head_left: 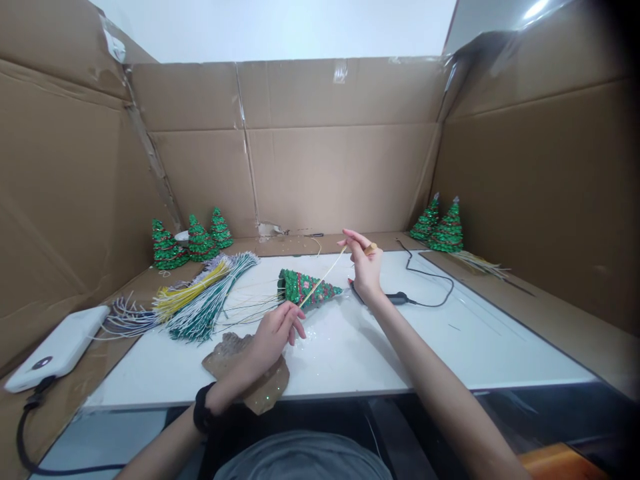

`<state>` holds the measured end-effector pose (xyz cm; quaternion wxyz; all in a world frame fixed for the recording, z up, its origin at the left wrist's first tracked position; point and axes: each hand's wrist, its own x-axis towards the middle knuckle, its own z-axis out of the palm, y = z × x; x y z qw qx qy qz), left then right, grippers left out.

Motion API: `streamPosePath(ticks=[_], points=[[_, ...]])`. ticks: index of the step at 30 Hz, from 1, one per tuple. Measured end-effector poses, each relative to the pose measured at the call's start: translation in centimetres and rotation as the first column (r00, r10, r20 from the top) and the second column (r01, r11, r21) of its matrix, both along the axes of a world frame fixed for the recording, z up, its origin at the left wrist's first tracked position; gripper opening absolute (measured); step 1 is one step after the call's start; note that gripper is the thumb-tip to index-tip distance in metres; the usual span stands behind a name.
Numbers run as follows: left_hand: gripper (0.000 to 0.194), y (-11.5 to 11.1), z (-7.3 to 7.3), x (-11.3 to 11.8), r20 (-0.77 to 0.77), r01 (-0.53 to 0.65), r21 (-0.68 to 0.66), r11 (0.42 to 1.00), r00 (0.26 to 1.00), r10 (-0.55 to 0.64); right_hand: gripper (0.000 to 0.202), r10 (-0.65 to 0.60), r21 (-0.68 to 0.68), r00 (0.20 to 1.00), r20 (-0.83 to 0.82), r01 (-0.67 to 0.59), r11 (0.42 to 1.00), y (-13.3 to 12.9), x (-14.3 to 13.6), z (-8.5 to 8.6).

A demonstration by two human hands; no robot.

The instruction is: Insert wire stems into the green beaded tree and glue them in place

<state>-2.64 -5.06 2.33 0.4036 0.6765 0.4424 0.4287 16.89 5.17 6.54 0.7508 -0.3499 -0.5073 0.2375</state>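
A thin pale yellow wire (325, 276) is stretched at a slant between my two hands. Its lower end is pinched by my left hand (277, 330), its upper end by the fingertips of my right hand (366, 267). Behind the wire, a small green glittery Christmas tree (300, 287) lies on its side, tip to the right, with red trim and pink spots. Several thin wires trail left from its base. A yellowish band (371, 249) sits on a finger of my right hand. Below that hand lies a black corded tool (397, 298), partly hidden by my wrist.
Bundles of yellow wires (193, 290) and green-and-white wires (215, 303) lie left. Upright trees (167, 247) stand back left; others (447, 230) back right. A white power bank (60, 350) is far left. Torn brown sheet (267, 387) lies under my left wrist. Cardboard walls (345, 173) surround the white board (450, 360).
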Motion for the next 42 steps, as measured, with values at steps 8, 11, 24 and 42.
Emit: streamPosePath(ticks=[8, 11, 24, 42], points=[[0.015, 1.6, 1.6, -2.6, 0.590, 0.204, -0.495, 0.845, 0.793, 0.154, 0.035, 0.150, -0.129, 0.987, -0.056, -0.156, 0.979, 0.6, 0.2, -0.4], [0.009, 3.1, 1.8, -2.8, 0.690, 0.282, -0.501, 0.818, 0.701, 0.180, 0.033, 0.231, -0.221, 0.968, 0.094, -0.205, 0.953, 0.5, -0.3, -0.7], [0.032, 6.0, 1.7, -4.0, -0.096, -0.329, 0.201, 0.923, 0.931, 0.353, 0.048, 0.067, -0.143, 0.629, 0.775, 0.071, 0.987, 0.4, -3.6, -5.2], [0.047, 6.8, 9.5, -2.6, -0.710, -0.114, 0.316, 0.942, 0.630, 0.314, 0.023, 0.240, -0.100, 0.948, 0.210, -0.224, 0.970, -0.6, -1.2, 0.0]])
